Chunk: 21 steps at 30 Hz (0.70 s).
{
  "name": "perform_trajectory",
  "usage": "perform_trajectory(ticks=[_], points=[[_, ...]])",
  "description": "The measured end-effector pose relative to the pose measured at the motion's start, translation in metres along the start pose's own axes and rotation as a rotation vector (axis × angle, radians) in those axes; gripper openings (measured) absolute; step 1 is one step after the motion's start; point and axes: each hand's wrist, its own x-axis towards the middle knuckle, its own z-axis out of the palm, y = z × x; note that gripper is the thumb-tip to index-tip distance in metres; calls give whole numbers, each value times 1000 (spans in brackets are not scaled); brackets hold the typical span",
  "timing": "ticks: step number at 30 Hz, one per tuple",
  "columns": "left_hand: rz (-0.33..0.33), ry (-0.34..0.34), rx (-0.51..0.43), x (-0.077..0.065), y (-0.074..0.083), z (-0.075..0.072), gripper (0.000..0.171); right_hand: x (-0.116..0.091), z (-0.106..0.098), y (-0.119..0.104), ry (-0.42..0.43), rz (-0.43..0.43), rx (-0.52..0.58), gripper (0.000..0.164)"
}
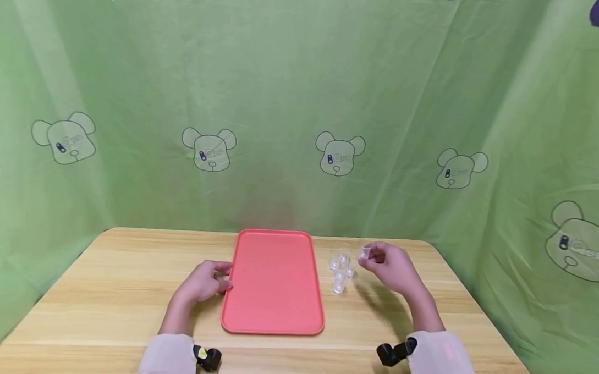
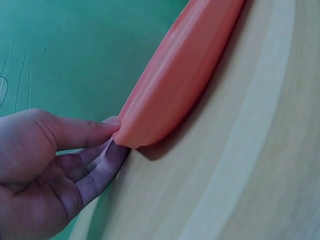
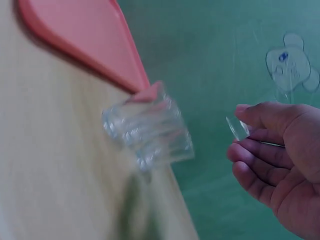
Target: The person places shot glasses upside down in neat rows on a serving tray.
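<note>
A red rectangular tray (image 1: pixel 275 281) lies on the wooden table. My left hand (image 1: pixel 204 281) pinches its left rim between thumb and fingers; in the left wrist view the thumb (image 2: pixel 92 131) meets the edge of the tray (image 2: pixel 172 82). My right hand (image 1: pixel 393 267) holds a small clear shot glass (image 1: pixel 364 252) by the fingertips, and only part of that glass (image 3: pixel 237 128) shows in the right wrist view. Just left of it, several more clear shot glasses (image 1: pixel 340 283) stand close together beside the tray's right edge.
The wooden table (image 1: pixel 110 303) reaches back to a green curtain (image 1: pixel 275 193) printed with bear heads. Green fabric also hangs along both sides. A black wrist camera (image 1: pixel 212 359) sits at the left sleeve and another (image 1: pixel 387 354) at the right.
</note>
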Motion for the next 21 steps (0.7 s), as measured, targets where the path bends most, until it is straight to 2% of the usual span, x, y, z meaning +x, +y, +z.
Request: perform_trajectory(ticks=[6, 14, 21], points=[[-8, -1, -5, 2, 1, 2, 53, 18, 7, -21, 0, -67, 6, 25], [4, -3, 7, 2, 1, 2, 55, 43, 25, -48, 9, -157, 25, 33], [9, -9, 36, 4, -2, 0, 55, 60, 49, -64, -10, -180, 46, 33]])
